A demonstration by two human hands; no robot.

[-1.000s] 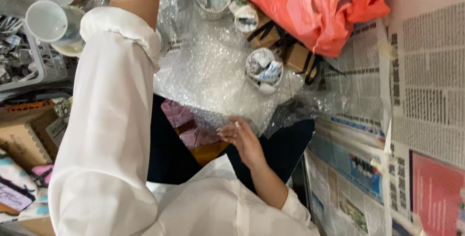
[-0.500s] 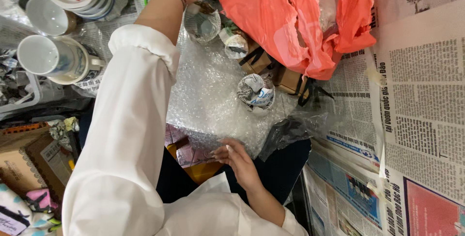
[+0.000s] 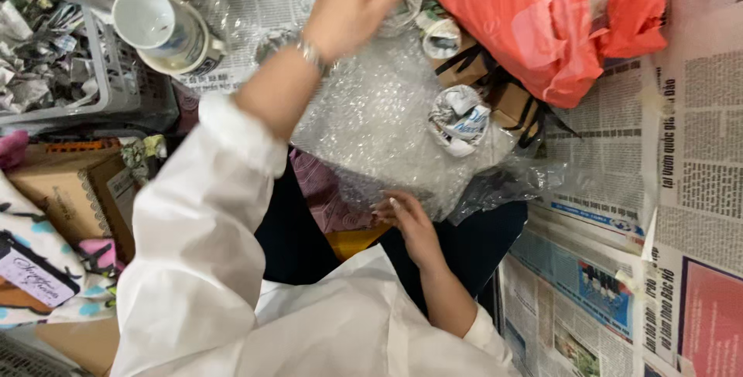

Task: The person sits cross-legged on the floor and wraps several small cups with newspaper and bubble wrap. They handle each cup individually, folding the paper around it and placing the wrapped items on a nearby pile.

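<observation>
Here the person sits over a crumpled sheet of clear bubble wrap (image 3: pixel 379 125) that lies across the lap at the centre of the view. The left hand (image 3: pixel 352 1), a thin silver bracelet (image 3: pixel 312 53) on its wrist, reaches up toward twelve o'clock with its fingers spread fairly wide; they lie against something glassy wrapped in clear plastic, though I cannot tell whether they grip it. The right hand (image 3: pixel 410 218), down at six o'clock from the sheet's middle, has its fingers curled narrow on the near edge of the wrap, pinching it. Resting on the wrap at about three o'clock is a round cup stuffed with crumpled printed paper (image 3: pixel 458 120). Beyond it, at one o'clock, a loose orange plastic bag (image 3: pixel 534 17) slumps over brown cardboard boxes (image 3: pixel 507 98). At ten o'clock a white ceramic mug (image 3: pixel 159 29) stands beside a grey plastic basket (image 3: pixel 116 90). Spread newspaper sheets (image 3: pixel 665 191) cover the floor at three o'clock.
</observation>
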